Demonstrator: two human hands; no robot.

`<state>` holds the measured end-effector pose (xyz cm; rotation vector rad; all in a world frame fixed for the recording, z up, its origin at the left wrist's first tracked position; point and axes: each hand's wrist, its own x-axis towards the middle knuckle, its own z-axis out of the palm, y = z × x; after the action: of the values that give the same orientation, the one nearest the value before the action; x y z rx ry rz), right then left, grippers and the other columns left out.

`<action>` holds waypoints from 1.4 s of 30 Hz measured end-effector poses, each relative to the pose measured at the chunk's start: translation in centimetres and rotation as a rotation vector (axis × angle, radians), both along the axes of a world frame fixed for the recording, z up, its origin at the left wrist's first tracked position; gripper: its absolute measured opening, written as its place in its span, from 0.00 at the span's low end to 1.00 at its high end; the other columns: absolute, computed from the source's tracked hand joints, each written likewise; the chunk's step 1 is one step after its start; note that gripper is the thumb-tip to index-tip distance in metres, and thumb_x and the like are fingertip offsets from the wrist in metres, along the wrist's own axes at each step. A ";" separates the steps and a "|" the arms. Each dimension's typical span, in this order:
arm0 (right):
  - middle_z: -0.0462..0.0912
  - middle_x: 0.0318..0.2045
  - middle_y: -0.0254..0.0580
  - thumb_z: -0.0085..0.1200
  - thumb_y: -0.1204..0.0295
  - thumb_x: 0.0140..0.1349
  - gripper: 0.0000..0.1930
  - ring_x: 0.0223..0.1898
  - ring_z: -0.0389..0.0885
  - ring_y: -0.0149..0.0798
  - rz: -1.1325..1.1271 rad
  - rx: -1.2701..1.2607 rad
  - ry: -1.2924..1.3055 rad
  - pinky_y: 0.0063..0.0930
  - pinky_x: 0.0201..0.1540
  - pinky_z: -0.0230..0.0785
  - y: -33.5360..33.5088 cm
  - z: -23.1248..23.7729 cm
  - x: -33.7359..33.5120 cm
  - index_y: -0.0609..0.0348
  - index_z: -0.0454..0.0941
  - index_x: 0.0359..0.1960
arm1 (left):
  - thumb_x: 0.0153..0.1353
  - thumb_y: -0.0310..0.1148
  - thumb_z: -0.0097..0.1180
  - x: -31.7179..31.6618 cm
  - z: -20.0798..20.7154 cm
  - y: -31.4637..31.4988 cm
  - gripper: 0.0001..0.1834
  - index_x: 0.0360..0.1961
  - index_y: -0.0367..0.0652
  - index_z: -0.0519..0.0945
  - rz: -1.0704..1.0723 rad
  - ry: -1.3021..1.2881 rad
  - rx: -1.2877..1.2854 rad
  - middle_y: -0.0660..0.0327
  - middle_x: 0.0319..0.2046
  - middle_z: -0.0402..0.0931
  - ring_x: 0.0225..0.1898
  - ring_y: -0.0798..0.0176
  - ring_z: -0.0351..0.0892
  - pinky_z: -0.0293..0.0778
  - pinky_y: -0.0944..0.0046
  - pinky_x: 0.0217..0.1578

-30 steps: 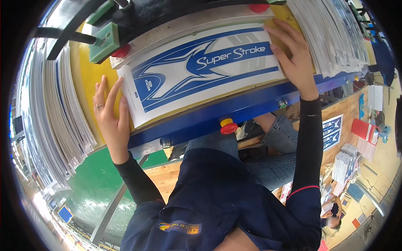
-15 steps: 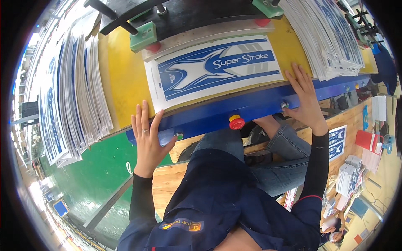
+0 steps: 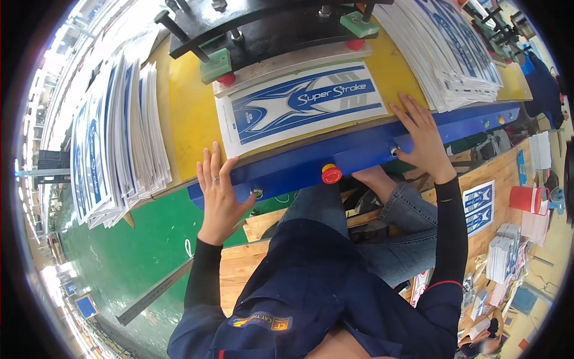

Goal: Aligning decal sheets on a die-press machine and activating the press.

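A white printed sheet (image 3: 359,110) with blue and grey graphics lies flat on the yellow work surface (image 3: 192,102) of a press. Its far edge meets the metal bar (image 3: 275,73) under the black press head (image 3: 278,51). My left hand (image 3: 220,194) is open at the front edge, fingers spread near the sheet's near left corner, thumb by a button (image 3: 257,192) on the blue front panel (image 3: 293,172). My right hand (image 3: 423,140) is open too, fingertips on the yellow surface right of the sheet, thumb at a second button (image 3: 393,151). Neither hand holds anything.
Tall stacks of printed sheets, one left (image 3: 119,143) and one right (image 3: 445,57), flank the press. A red emergency stop button (image 3: 331,173) juts from the panel between my hands. Beyond my right arm stand a red container (image 3: 526,199) and more stacked sheets (image 3: 502,257).
The view has shifted a little, so the press and stacks sit differently in the picture. Both hands keep their places at the two buttons, and the sheet stays under the bar.
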<state>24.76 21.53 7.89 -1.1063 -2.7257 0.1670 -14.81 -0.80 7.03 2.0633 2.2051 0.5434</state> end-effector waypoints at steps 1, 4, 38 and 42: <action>0.57 0.77 0.44 0.71 0.70 0.43 0.53 0.77 0.54 0.51 0.012 -0.001 0.008 0.50 0.79 0.47 0.1 -0.4 -0.4 0.41 0.61 0.76 | 0.41 0.31 0.75 0.1 -0.5 -0.4 0.47 0.64 0.48 0.63 0.019 0.021 0.018 0.41 0.77 0.48 0.78 0.34 0.44 0.40 0.34 0.75; 0.56 0.77 0.44 0.72 0.68 0.44 0.54 0.77 0.54 0.51 -0.004 0.031 -0.029 0.50 0.78 0.48 -0.4 -0.3 -0.2 0.41 0.58 0.77 | 0.41 0.31 0.76 0.4 -1.3 -0.2 0.47 0.63 0.47 0.63 0.029 0.037 0.047 0.40 0.77 0.48 0.78 0.32 0.44 0.40 0.34 0.75; 0.88 0.48 0.55 0.58 0.57 0.70 0.23 0.58 0.81 0.65 0.679 -0.918 1.689 0.50 0.71 0.62 -28.5 20.3 -6.3 0.54 0.81 0.61 | 0.67 0.27 0.52 -7.0 -2.8 5.0 0.18 0.58 0.39 0.76 0.186 -0.324 0.456 0.48 0.53 0.81 0.56 0.47 0.81 0.74 0.52 0.57; 0.87 0.50 0.54 0.58 0.65 0.70 0.17 0.58 0.81 0.64 0.948 -0.832 1.595 0.52 0.67 0.65 -24.6 17.4 -4.5 0.54 0.83 0.58 | 0.71 0.27 0.48 -10.6 -1.7 5.5 0.16 0.57 0.38 0.78 0.234 -0.441 0.450 0.50 0.51 0.83 0.55 0.53 0.83 0.75 0.56 0.55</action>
<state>20.26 -3.12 25.25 0.4141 -1.3178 1.5341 -25.43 4.66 5.35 1.6172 2.1950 1.4728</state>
